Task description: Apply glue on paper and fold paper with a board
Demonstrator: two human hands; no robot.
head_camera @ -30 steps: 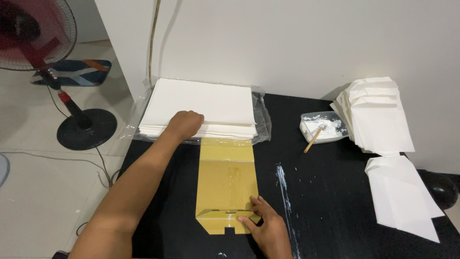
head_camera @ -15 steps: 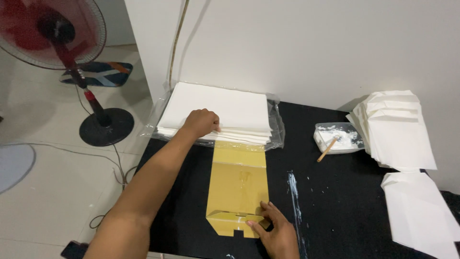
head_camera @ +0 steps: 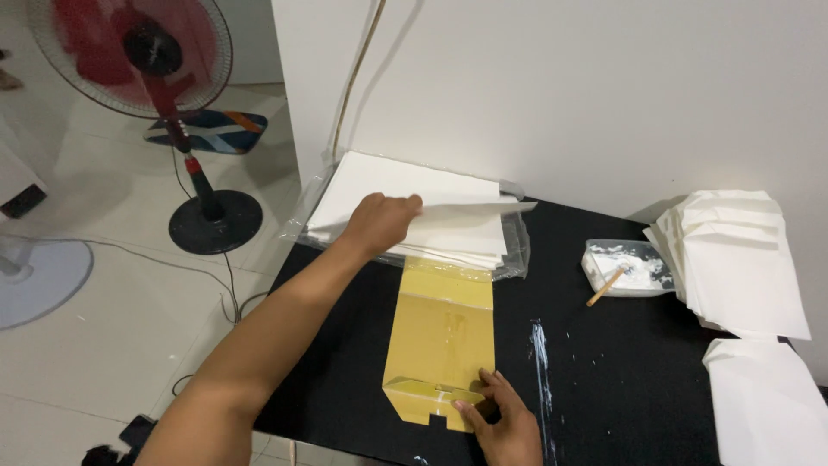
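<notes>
Step in hand: sheet pickup. The left hand (head_camera: 379,223) pinches the top white sheet (head_camera: 470,207) with closed fingers and lifts its near edge off the paper stack (head_camera: 405,194), which sits in clear wrap at the far edge of the black tabletop (head_camera: 604,362). The right hand (head_camera: 504,423) presses its fingers flat on the folded lower end of the yellow template (head_camera: 444,332), which lies just in front of the stack. Judged next requirement: free 1 sheet only, keeping the template pinned.

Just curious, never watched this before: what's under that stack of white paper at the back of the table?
The paper stack lies on clear plastic wrap, over the yellow template's far end. The left hand lifts the top sheet. The table beneath is hidden.
</notes>
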